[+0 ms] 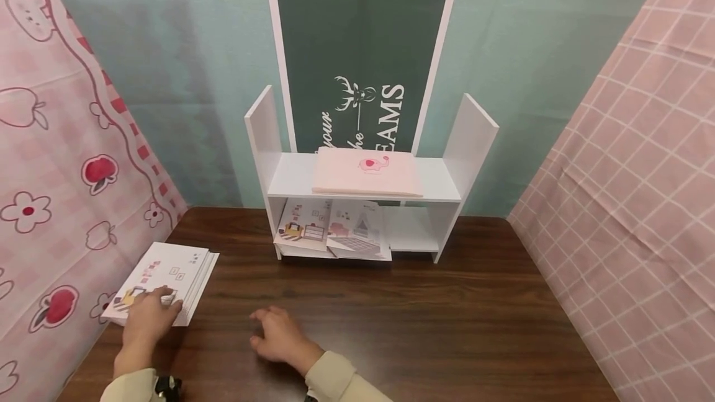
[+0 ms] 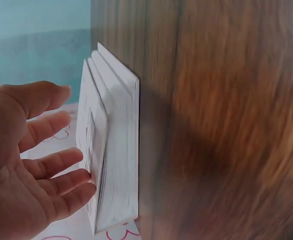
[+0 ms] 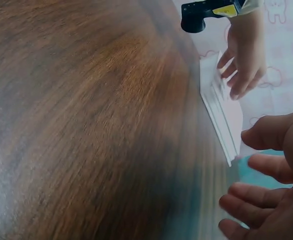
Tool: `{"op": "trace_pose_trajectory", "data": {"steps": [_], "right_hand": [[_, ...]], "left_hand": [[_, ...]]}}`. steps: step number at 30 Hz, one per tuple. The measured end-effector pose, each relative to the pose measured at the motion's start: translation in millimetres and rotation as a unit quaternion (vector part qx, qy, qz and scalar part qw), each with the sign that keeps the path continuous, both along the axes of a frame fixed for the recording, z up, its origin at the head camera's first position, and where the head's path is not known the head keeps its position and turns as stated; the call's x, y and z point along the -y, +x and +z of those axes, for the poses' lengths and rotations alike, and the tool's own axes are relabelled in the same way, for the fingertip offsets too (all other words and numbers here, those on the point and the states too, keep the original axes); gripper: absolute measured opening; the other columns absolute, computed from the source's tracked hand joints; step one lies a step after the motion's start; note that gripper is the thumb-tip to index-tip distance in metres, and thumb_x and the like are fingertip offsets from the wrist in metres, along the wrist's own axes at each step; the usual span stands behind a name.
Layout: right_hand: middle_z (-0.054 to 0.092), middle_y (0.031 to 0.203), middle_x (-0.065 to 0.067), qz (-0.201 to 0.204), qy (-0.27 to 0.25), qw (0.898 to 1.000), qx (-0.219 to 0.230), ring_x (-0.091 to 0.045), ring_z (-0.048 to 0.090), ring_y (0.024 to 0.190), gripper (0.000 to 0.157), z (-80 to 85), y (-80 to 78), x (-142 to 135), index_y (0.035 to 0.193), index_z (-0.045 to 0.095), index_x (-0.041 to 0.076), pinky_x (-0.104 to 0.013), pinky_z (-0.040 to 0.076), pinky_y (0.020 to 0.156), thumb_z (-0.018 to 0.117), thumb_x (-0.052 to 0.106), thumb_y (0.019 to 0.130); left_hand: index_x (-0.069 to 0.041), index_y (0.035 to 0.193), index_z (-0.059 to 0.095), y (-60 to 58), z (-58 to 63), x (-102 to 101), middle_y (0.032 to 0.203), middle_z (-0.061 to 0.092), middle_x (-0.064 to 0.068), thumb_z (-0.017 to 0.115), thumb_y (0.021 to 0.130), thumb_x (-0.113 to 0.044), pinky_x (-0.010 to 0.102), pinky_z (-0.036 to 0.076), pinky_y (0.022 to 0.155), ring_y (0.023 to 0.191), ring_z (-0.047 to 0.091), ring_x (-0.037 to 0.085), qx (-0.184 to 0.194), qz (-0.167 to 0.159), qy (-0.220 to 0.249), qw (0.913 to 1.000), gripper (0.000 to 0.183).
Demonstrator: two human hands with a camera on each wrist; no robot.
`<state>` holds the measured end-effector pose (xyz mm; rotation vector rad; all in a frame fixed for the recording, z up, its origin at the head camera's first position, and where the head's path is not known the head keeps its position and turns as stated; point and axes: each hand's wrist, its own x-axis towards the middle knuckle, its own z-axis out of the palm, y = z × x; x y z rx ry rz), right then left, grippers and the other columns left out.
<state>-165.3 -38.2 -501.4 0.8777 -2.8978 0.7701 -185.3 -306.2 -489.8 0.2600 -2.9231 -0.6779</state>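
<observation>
A stack of white notebooks (image 1: 173, 275) with printed covers lies at the left of the table. Over the front part of its top cover is my left hand (image 1: 149, 315), fingertips right at the cover. The left wrist view has those fingers (image 2: 61, 160) loosely spread beside the stack's page edges (image 2: 119, 145), gripping nothing. My right hand (image 1: 279, 335) hovers over the table to the right of the stack, fingers relaxed and holding nothing. In the right wrist view the right hand (image 3: 271, 185) appears with the notebooks (image 3: 219, 110) and left hand beyond it.
A white two-level shelf (image 1: 363, 197) stands at the back of the brown table (image 1: 447, 315). On its upper board lies a pink elephant-print book (image 1: 365, 172); two piles of notebooks (image 1: 357, 228) sit below. Patterned pink cloths (image 1: 625, 172) flank the table.
</observation>
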Motion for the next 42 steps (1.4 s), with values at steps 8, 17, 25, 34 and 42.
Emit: {"op": "trace_pose_trajectory", "data": {"steps": [8,17,25,34,42], "right_hand": [[0.063,0.093,0.0,-0.013,-0.097,0.994,0.04,-0.01,0.057,0.089,0.03,-13.6,-10.5,7,0.105,0.066,0.011,-0.018,0.044,0.076,0.068,0.014,0.075],[0.06,0.085,0.001,-0.033,-0.166,0.984,0.06,-0.003,0.053,0.077,0.031,-23.5,-16.6,12,0.103,0.065,0.008,-0.012,0.041,0.067,0.069,0.009,0.073],[0.064,0.089,-0.001,-0.028,-0.193,0.978,0.078,-0.004,0.055,0.077,0.031,-25.1,-20.0,13,0.103,0.065,0.005,-0.01,0.041,0.068,0.069,0.007,0.073],[0.065,0.09,-0.003,-0.03,-0.216,0.971,0.1,-0.005,0.056,0.076,0.029,-26.3,-20.3,11,0.102,0.065,0.003,-0.012,0.042,0.068,0.069,0.006,0.073],[0.065,0.093,-0.006,-0.021,-0.238,0.963,0.122,-0.008,0.056,0.079,0.029,-27.3,-21.5,4,0.104,0.064,0.001,-0.014,0.043,0.071,0.067,0.005,0.075]], "left_hand": [[0.016,0.105,0.054,-0.4,3.4,26,0.101,0.05,0.041,0.058,0.08,-0.017,0.062,0.033,0.08,0.098,0.04,0.054,-0.018,0.04,-0.005,0.999,0.041],[0.022,0.111,0.043,-3.5,-2.1,52,0.106,0.042,0.042,0.048,0.079,-0.012,0.06,0.021,0.087,0.103,0.029,0.055,0.029,0.109,0.02,0.9934,0.047],[0.023,0.124,0.024,-1.2,-8.7,62,0.114,0.032,0.044,0.057,0.081,-0.02,0.058,0.026,0.095,0.109,0.03,0.058,0.059,0.184,0.13,0.9726,0.069],[0.02,0.127,0.027,-4.5,-11.2,65,0.117,0.035,0.042,0.061,0.08,-0.019,0.057,0.028,0.096,0.107,0.036,0.054,0.058,0.18,0.152,0.9701,0.07],[0.016,0.129,0.026,-4.2,-11.0,60,0.119,0.033,0.04,0.064,0.079,-0.018,0.058,0.026,0.094,0.107,0.034,0.052,0.079,0.149,0.186,0.968,0.071]]}}
